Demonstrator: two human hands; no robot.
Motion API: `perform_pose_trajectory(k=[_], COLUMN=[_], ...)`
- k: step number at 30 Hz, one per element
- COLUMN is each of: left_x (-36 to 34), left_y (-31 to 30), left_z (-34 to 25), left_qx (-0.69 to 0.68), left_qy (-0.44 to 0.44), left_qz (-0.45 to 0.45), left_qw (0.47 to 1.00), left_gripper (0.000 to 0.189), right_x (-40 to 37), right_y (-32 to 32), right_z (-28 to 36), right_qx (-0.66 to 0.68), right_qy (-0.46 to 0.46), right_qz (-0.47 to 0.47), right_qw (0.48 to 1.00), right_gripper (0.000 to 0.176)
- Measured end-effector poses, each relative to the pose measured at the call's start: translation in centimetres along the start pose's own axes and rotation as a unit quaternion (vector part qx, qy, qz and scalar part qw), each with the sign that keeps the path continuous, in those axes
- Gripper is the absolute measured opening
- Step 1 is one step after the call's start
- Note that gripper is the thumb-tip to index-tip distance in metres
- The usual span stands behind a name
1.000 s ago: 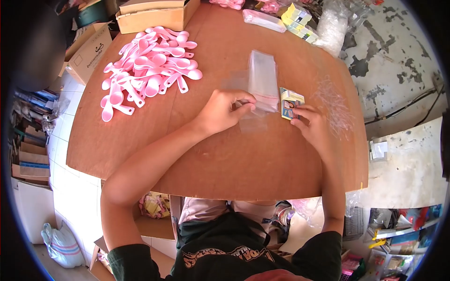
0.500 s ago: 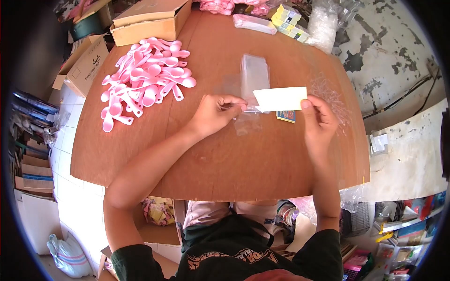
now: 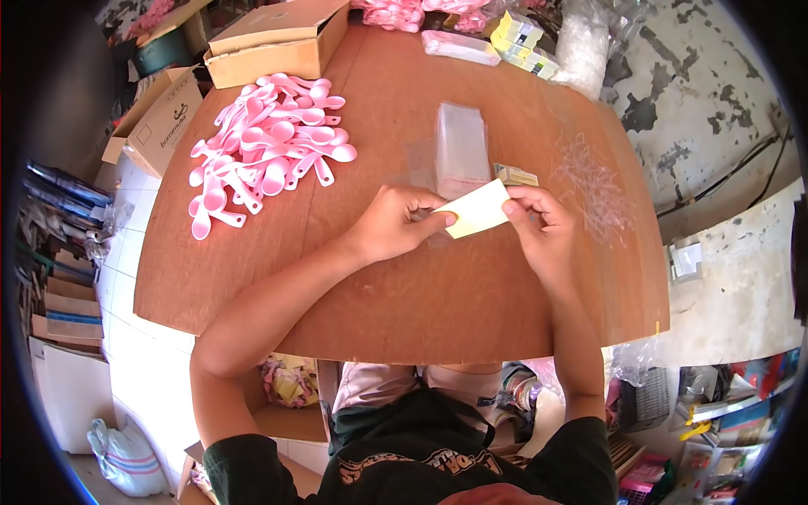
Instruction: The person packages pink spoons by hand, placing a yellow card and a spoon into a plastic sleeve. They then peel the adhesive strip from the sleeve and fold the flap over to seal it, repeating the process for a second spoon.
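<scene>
Between my two hands is a pale yellow paper card [image 3: 478, 209], tilted with its right end higher. My left hand [image 3: 400, 223] pinches its left end between thumb and fingers. At the upper right end, my right hand [image 3: 543, 225] grips it the same way. Just beyond the card lies a stack of clear plastic bags [image 3: 461, 147]. A small printed card stack [image 3: 515, 175] sits to the right of the bags, partly hidden by the held card and my right hand. A heap of pink plastic spoons [image 3: 269, 139] lies to the left, apart from my hands.
A cardboard box [image 3: 273, 50] stands at the table's far left. Along the far edge are a pack of clear bags [image 3: 460, 48], yellow card bundles [image 3: 522, 42] and a plastic-wrapped roll [image 3: 582, 55]. Thin clear strands [image 3: 593, 189] lie on the right. The wooden table [image 3: 404, 311] has a curved-looking near edge.
The card has come lower and nearer to me, and is now tilted. My left hand has moved from the clear bags onto the card's left end. My right hand has shifted left with it.
</scene>
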State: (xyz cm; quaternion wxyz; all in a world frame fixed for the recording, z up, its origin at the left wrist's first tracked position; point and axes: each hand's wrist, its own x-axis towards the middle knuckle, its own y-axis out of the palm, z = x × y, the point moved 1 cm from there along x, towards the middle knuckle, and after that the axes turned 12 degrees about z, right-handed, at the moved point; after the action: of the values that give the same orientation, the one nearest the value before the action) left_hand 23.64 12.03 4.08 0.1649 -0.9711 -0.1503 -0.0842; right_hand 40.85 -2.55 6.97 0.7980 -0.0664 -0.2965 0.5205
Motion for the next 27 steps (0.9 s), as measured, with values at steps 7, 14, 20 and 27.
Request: perform_pose_trajectory(k=[7,14,20,27], left_x=[-0.9,-1.3,-1.4,-1.4], left_y=[0.4,0.2,1.1,0.1], left_z=[-3.0,-5.1,-4.5,-4.1], left_qx=[0.036,0.102,0.071,0.112], left_qy=[0.011,0.115,0.197,0.186], left_qz=[0.001,-0.006,0.022,0.007], left_qw=[0.999,0.988,0.978,0.976], left_gripper=[0.02,0.022,0.025,0.036], right_x=[-0.3,-0.8,-1.0,-1.3], right_y=[0.6,1.3,1.6,2.1], right_z=[1.9,3.1,3.4,2.8], right_qx=[-0.062,-0.099,-0.102,-0.135], right_qy=[-0.137,-0.168,-0.169,-0.168], right_qz=[0.113,0.16,0.214,0.156], right_qw=[0.982,0.968,0.957,0.964], right_gripper=[0.011,0.021,0.025,0.023])
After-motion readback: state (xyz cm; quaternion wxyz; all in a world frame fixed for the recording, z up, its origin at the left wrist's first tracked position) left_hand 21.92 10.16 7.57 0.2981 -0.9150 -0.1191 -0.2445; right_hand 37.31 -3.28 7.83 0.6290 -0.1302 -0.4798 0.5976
